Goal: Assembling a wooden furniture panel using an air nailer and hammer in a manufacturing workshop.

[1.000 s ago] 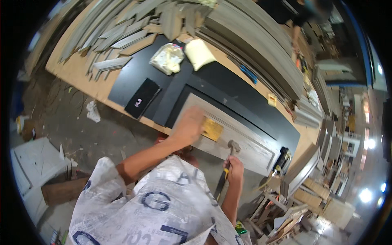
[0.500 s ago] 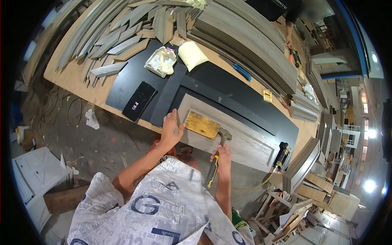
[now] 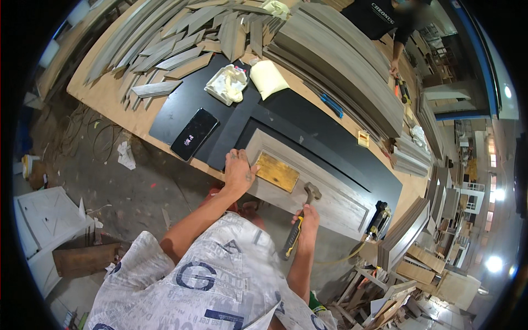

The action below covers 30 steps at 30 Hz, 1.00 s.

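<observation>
My right hand [image 3: 307, 214] is wrapped round the black and yellow handle of a claw hammer [image 3: 313, 191]. The hammer's metal head is raised just past the right end of a worn yellowish wooden block [image 3: 278, 171], apart from it. That block lies flat on a grey wood-grain panel [image 3: 335, 206] with a raised frame border. My left hand [image 3: 240, 171] rests at the panel's left end, fingers laid over its edge and thumb close to the block's left end. Beneath the panel is a black framed board [image 3: 220, 140] on the workbench.
Left of the panel lie a phone [image 3: 195, 133], a white tub [image 3: 226, 84] and a bag of pale material [image 3: 268, 78]. Cut mouldings [image 3: 190, 47] and long grey boards [image 3: 335, 47] cover the far side. A nail gun [image 3: 379, 217] stands right; a co-worker's hand [image 3: 394, 66] is beyond.
The hammer head has moved right, away from the block's end, with my right hand. My left hand's fingers have drawn closer together over the panel's end. The view has shifted slightly.
</observation>
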Motion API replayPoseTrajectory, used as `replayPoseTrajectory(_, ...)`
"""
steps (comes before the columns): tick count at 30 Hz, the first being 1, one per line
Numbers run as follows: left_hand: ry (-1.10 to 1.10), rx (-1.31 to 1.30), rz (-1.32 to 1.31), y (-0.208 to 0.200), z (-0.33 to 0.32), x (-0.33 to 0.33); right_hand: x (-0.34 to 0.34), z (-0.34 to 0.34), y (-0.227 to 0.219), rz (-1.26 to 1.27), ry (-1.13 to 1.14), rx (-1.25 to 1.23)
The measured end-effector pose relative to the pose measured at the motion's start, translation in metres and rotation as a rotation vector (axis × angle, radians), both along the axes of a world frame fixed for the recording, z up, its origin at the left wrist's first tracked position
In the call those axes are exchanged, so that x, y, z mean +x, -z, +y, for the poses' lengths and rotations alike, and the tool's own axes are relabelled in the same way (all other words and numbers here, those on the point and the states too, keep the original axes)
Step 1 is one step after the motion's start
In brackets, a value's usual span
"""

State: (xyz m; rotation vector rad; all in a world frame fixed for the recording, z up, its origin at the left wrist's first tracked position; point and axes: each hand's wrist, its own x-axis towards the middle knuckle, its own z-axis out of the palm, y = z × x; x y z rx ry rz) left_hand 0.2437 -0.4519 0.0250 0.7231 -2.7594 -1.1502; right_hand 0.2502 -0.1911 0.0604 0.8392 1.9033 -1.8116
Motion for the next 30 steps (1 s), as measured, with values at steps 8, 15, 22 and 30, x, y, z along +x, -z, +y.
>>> replayPoseTrajectory(8, -0.033, -0.029, 0.036, 0.007, 0.003, 0.001, -0.002, -0.023, -0.004, 0.025, -0.201, 0.113)
replayPoseTrajectory(15, -0.056, -0.022, 0.043, 0.001, 0.007, -0.002, 0.0, -0.011, 0.001, 0.042, -0.035, 0.154)
replayPoseTrajectory(22, -0.082, -0.069, 0.017, 0.008, 0.005, -0.001, -0.012, -0.017, -0.005, 0.033, -0.279, 0.1)
replayPoseTrajectory(30, -0.089, -0.072, -0.005, -0.002, 0.015, -0.003, 0.001, -0.023, -0.006, 0.042, -0.298, 0.266)
